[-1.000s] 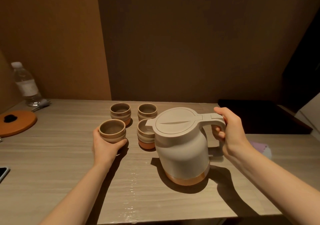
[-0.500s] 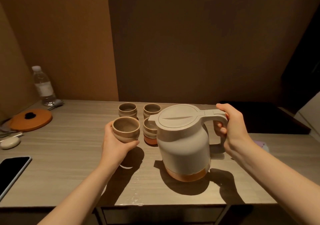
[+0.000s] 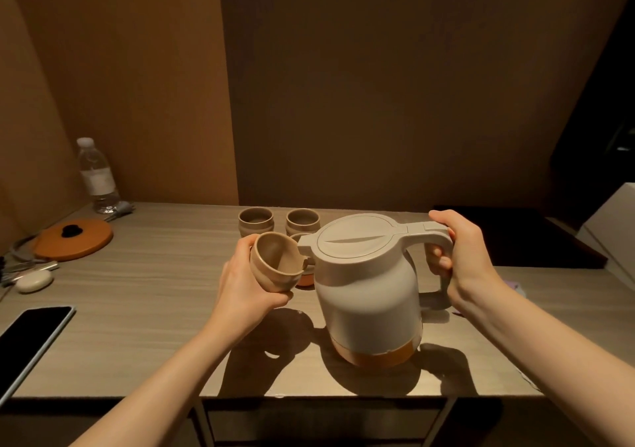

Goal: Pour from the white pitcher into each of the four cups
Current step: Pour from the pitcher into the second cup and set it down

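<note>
The white pitcher (image 3: 367, 295), with an orange base band and a closed lid, is tipped slightly left above the table. My right hand (image 3: 460, 261) grips its handle. My left hand (image 3: 247, 292) holds one beige cup (image 3: 275, 266) in the air, tilted toward the pitcher, its rim touching the spout. Two more cups stand at the back, the left one (image 3: 256, 220) and the right one (image 3: 302, 221). A fourth cup (image 3: 307, 276) with an orange foot is mostly hidden behind the held cup and the spout.
On the wooden table (image 3: 144, 295) lie an orange round lid (image 3: 74, 240), a water bottle (image 3: 97, 176), a small white case (image 3: 34, 281) and a dark phone (image 3: 29, 335) at the left. A dark tray (image 3: 536, 240) lies at the right, with walls close behind.
My left hand has lifted the cup off the table and tilted it to the pitcher's spout. The pitcher has risen and tipped slightly left. The view has pulled back.
</note>
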Motion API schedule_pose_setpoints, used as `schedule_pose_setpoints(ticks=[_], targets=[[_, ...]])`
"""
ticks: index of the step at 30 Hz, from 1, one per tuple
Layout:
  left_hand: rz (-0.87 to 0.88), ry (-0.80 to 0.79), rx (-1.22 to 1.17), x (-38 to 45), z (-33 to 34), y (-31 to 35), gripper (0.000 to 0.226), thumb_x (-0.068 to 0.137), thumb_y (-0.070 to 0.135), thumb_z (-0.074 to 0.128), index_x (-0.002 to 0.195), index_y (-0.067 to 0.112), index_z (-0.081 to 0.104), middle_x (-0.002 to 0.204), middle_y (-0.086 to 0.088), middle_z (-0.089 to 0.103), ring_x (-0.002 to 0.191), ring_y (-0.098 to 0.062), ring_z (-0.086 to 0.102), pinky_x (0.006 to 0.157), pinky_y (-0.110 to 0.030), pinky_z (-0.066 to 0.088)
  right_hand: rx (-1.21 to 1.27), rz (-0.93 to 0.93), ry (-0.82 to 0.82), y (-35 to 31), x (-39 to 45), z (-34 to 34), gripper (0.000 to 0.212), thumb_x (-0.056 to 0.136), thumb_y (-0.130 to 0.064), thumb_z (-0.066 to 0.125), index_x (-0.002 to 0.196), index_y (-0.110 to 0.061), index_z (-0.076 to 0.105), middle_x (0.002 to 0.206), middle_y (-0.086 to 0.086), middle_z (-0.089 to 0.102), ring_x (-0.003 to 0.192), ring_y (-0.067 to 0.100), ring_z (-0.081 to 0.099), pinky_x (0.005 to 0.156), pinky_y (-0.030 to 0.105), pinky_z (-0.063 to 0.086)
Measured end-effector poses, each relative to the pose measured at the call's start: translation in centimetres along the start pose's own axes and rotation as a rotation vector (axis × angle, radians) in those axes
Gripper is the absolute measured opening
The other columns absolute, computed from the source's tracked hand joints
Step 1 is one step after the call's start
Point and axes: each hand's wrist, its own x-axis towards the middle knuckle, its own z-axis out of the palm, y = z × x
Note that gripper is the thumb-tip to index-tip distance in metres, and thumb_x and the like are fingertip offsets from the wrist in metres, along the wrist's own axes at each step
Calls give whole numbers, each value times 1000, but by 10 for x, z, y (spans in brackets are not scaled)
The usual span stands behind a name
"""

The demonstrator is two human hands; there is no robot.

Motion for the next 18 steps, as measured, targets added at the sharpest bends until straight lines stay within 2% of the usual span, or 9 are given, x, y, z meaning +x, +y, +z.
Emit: schedule_pose_setpoints(ticks=[5,10,18], targets=[[34,-39,48,2,0,5,100,51,19,95,129,36,34,119,16,45,117,-14,45,88,-28,43,-39,-6,2,1,1,-2,38,92,-32,55,59,-13,50,40,-5,41,33,6,32,42,21,24],[57,-71,88,3,-1,9,103,50,19,95,133,32,35,126,8,50,116,-13,44,88,-28,43,-93,-10,-5,1,1,-1,42,93,-32,54,56,-13,48,40,-4,40,34,6,32,44,22,24],[87,-57,137,4,1,8,102,49,24,95,132,34,36,128,7,52,119,-16,47,92,-36,46,-156,-7,-13,1,2,-2,45,93,-33,54,52,-14,48,41,-4,40,36,6,32,46,23,26]])
